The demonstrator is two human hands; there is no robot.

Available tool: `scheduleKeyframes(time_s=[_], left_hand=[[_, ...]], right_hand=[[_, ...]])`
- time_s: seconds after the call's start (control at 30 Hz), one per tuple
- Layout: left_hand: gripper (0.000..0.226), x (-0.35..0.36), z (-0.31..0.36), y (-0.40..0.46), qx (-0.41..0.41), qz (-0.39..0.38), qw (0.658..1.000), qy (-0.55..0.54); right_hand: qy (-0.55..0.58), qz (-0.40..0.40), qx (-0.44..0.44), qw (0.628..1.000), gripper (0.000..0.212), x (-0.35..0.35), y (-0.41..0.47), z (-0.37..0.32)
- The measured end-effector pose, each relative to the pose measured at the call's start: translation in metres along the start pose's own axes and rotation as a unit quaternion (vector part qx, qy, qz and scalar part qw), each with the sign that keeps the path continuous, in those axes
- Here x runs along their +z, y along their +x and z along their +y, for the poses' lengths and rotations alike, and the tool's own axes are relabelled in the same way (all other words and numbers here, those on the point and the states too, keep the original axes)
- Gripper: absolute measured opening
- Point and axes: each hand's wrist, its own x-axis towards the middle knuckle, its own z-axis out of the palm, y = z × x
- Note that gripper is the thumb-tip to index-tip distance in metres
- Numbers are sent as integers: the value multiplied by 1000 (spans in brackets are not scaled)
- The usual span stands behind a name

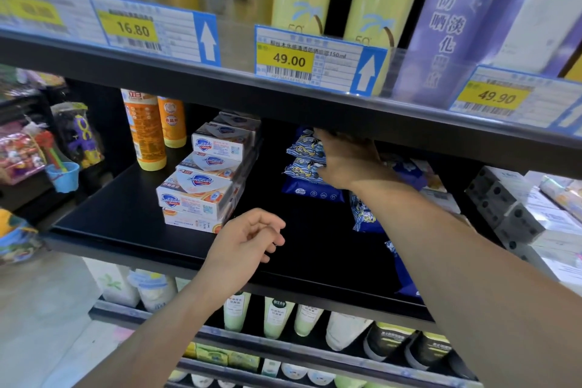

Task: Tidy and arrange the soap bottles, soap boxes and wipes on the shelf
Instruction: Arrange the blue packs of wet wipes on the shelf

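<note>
Store shelving, black middle shelf (132, 214) under a row of price tags (289, 60); lower shelves hold tubes and bottles. Two orange soap bottles (148, 132) stand upright at back left; soap boxes (201, 176) sit just right of them, stacked in a row running front to back, front stack slightly skewed. Wipes (307, 164) piled toward the back, right of centre; more blue packs (365, 214) lie loose along the right arm nearer the front edge, out of line.

Right hand (346, 161) reaches deep under the upper shelf, fingers wrapped on the right side of the wipes pile, grasping it; fingertips partly hidden by the shelf edge. Left hand (248, 239) hovers just above the front edge near the boxes, fingers loosely curled, holding nothing.

Step in hand looks like the wipes: squaring or shifting the back pile. Bottles and boxes look roughly placed already. Next move probably calls for settling that pile flat, then gathering the stray packs on the right into the same stack; the free left hand could straighten the front soap boxes.
</note>
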Motion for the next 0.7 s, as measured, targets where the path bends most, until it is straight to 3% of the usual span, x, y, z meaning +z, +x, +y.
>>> scheduleKeyframes(time_s=[0.2,0.43,0.57,0.6,0.7], left_hand=[[20,0,-3,2,5,-2,1000,-8],[22,2,-4,3,5,12,1000,-12],[15,2,-1,2,6,38,995,-89],[17,2,1,1,4,42,993,-110],[49,-3,1,1,-4,30,987,-155]], right_hand=[[86,20,2,996,68,1,-3,9],[67,91,-22,993,56,7,-15,2],[74,192,-73,976,61,16,-48,-14],[85,219,-86,968,63,22,-59,-18],[120,255,-107,954,65,42,-92,-27]])
